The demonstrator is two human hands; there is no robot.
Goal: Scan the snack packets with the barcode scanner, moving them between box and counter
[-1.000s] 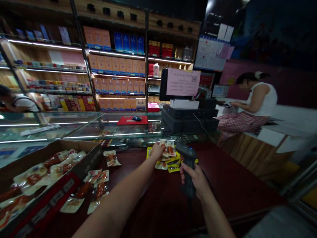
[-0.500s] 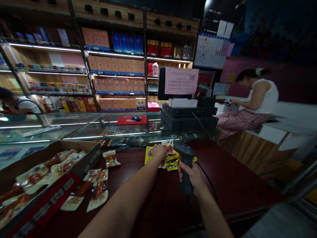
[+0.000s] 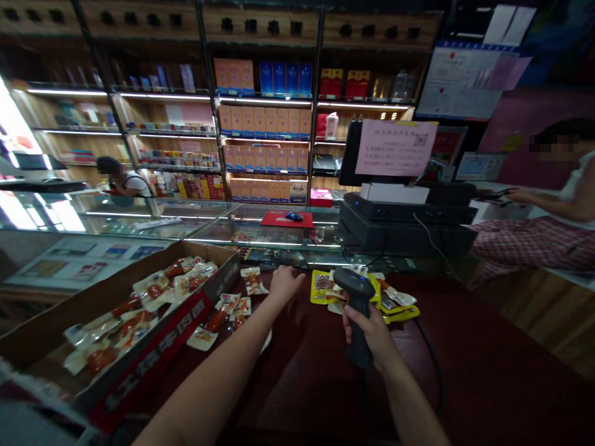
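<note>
My right hand (image 3: pixel 369 331) grips the handle of a black barcode scanner (image 3: pixel 356 294), held upright over the dark red counter (image 3: pixel 465 371). Its head points at a small pile of yellow and clear snack packets (image 3: pixel 390 300) lying just beyond it. My left hand (image 3: pixel 284 282) hovers empty over the counter, fingers loosely apart, between that pile and a single clear packet (image 3: pixel 253 280). A few loose sausage packets (image 3: pixel 223 316) lie left of my left forearm.
A cardboard box (image 3: pixel 60 322) with several sausage packets sits at the left. A glass display case (image 3: pixel 209 226) runs behind the counter, with a black till and screen (image 3: pixel 404 223) on it. A seated person (image 3: pixel 548 217) is at the right; another person (image 3: pixel 118 183) stands behind the far case.
My left hand has left the yellow packet pile, moving left and empty. The camera has turned left, so everything shifted right. The scanner stays in my right hand.
</note>
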